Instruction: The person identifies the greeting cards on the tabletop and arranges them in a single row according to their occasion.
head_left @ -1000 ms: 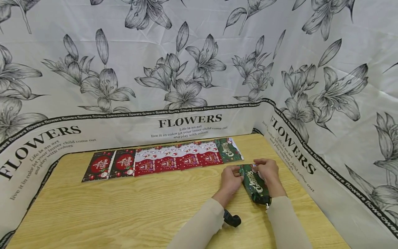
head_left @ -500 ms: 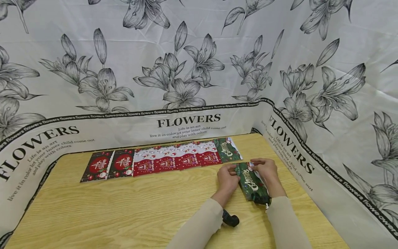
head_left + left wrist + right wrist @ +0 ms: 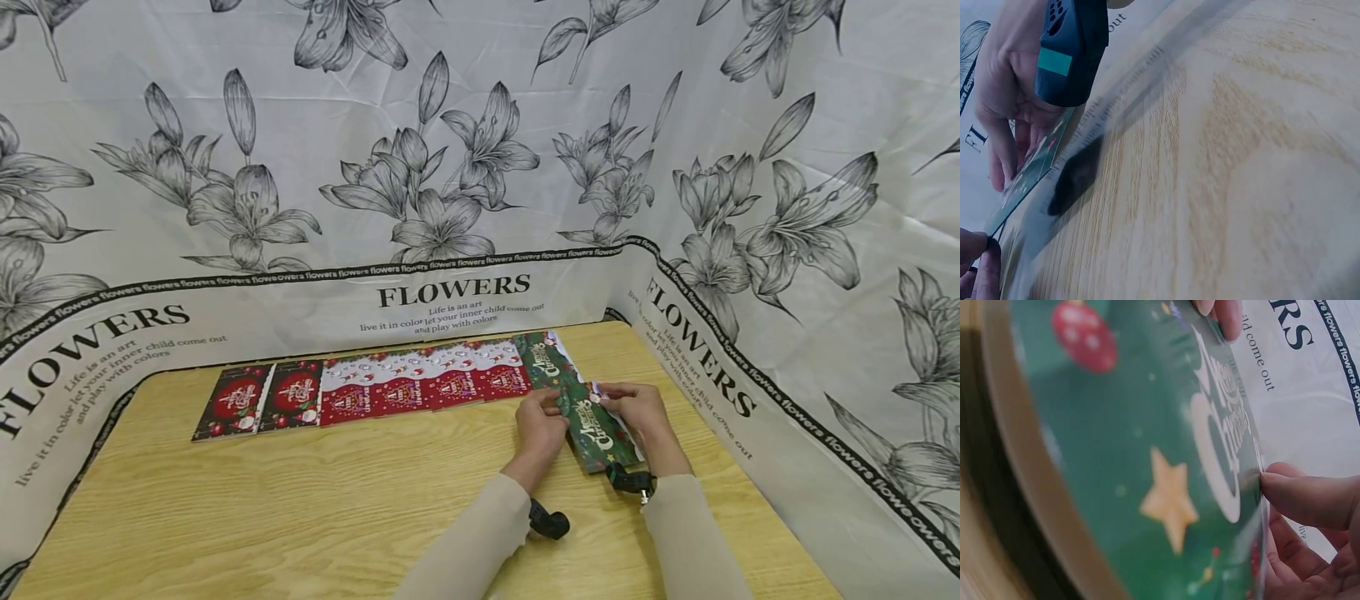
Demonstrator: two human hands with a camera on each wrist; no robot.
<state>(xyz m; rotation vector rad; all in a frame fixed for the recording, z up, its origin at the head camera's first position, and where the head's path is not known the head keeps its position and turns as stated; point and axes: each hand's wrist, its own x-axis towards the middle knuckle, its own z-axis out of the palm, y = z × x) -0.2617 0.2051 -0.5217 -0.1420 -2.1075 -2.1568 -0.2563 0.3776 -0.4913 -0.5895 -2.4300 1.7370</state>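
A green Christmas card (image 3: 600, 437) with "Merry Christmas" lettering is held between both hands at the right of the table. My left hand (image 3: 542, 429) pinches its far left corner; in the left wrist view, those fingertips (image 3: 986, 250) grip the card's edge. My right hand (image 3: 643, 417) holds the right edge, thumb (image 3: 1297, 494) on the front in the right wrist view. The card's near edge is lifted slightly off the wood. Its far edge meets or overlaps the near edge of another green card (image 3: 546, 360); which of the two, I cannot tell.
Along the back of the wooden table (image 3: 300, 508) runs a row of cards: dark ones with red circles (image 3: 296, 393) at left, several red-and-white ones (image 3: 405, 383) in the middle. White flower-printed cloth (image 3: 450, 208) walls the back and sides. Each wrist wears a black camera (image 3: 551, 521).
The held green card has moved left and away from me, up to the green card in the row. Both hands shifted with it, and the head view turned slightly.
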